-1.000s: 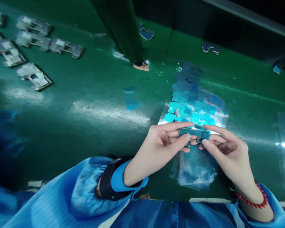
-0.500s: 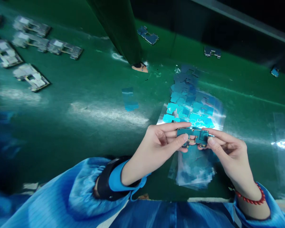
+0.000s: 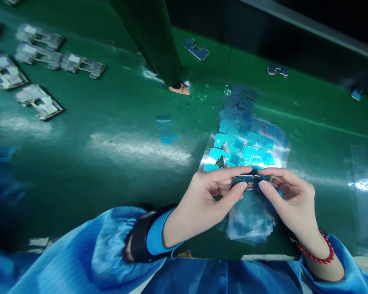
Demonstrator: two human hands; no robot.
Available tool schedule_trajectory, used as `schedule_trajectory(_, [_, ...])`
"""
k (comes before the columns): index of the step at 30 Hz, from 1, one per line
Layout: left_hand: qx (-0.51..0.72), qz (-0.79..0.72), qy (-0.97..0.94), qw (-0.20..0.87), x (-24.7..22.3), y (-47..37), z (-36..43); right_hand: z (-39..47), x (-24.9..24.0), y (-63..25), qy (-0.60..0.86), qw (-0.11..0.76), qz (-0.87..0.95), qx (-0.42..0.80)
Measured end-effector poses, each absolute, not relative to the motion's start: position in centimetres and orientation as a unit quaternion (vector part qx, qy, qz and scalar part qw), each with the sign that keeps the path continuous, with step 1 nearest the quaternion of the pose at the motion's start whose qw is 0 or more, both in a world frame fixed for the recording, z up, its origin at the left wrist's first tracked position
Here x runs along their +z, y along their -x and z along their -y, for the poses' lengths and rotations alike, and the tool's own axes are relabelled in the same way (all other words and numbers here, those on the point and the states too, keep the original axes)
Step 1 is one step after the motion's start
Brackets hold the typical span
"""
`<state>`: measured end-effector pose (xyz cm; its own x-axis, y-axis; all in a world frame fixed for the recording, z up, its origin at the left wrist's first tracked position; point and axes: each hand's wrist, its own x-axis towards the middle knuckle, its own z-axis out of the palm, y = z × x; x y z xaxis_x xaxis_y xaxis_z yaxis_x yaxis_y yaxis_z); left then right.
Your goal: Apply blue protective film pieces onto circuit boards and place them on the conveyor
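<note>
Circuit board held up over the near part of the blue die-cut film sheets. Left hand nearly closed, thumb and fingers pinching its left end; right hand likewise at the right end. Board now tipped closer to edge-on, right thumb shifted inward: probably handling moving onto its edges.

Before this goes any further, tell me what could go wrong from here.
1. The small circuit board sits between the fingers of the left grip and right grip, so it might slip if either loosens.
2. The fingers are bare, so they could leave smudges on the board.
3. The blue film pieces lie close by, under and beyond the grips; a low sweep might knock them out of place.
</note>
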<state>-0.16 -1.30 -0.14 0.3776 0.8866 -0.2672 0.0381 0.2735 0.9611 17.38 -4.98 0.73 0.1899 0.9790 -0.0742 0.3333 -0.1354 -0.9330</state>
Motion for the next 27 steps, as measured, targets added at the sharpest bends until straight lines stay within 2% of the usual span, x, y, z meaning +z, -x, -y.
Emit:
schedule_trajectory(11, [0.317,-0.450,-0.487,0.678,-0.2,0.2,1.5,5.0,0.9,-17.0,0.671,0.396,0.512,0.362])
schedule_trajectory(20, [0.295,-0.443,-0.363,0.765,0.6,0.2,0.3,4.8,1.2,-18.0,0.647,0.415,0.481,0.422])
schedule_trajectory(27, [0.303,-0.442,-0.354,0.767,0.4,0.1,0.3,4.9,0.9,-18.2,0.666,0.403,0.462,0.425])
